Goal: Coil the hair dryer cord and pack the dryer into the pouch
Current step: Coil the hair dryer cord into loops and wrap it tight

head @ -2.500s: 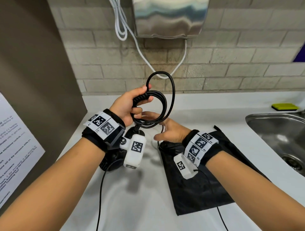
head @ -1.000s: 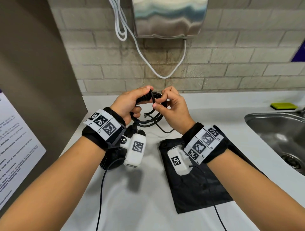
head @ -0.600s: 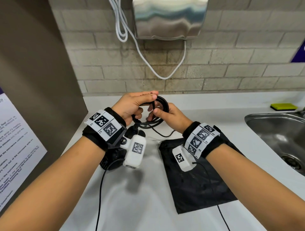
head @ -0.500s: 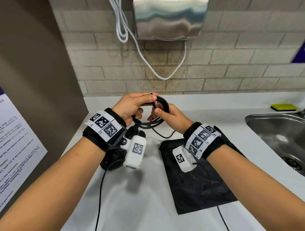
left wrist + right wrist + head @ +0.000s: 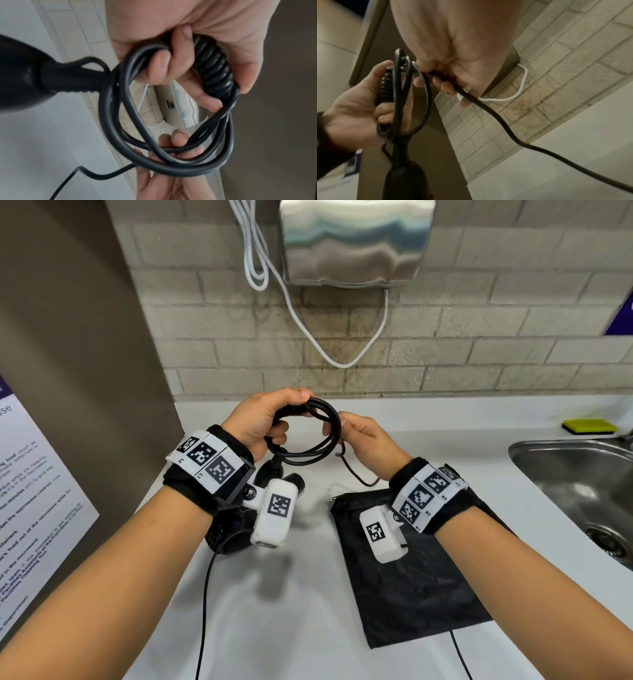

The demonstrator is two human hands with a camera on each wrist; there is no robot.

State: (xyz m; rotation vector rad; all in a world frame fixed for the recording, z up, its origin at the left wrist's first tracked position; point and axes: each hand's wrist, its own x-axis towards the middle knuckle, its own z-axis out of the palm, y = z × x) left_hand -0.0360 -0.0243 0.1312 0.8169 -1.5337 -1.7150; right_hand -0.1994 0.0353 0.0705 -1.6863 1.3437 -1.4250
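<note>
Looking down from the head view, the left hand point(image 5: 263, 419) grips the coiled black cord point(image 5: 306, 436) at its upper left edge, fingers curled round the loops, while the right hand point(image 5: 364, 440) pinches the same coil on its right side. Both hold it above the white counter point(image 5: 308, 594), close to the brick wall. The black hair dryer point(image 5: 233, 529) hangs or rests just under the left wrist, largely hidden by the wrist camera; I cannot tell whether it touches the counter. The black pouch point(image 5: 411, 587) lies flat on the counter beneath the right forearm. A steel sink point(image 5: 575, 484) sits at the right, with a yellow sponge point(image 5: 587, 426) behind it, and a metal hand dryer point(image 5: 352, 241) is mounted on the wall.

From the left wrist, the fingers close round several cord point(image 5: 154, 148) loops and a tightly spiralled section, the dryer's handle point(image 5: 72, 79) pointing left, blurred.

From the right wrist, the right hand point(image 5: 453, 67) has its fingers curled round one strand of cord point(image 5: 505, 129), which trails down toward the counter; the left hand point(image 5: 354, 119) holds the bundled loops opposite.
</note>
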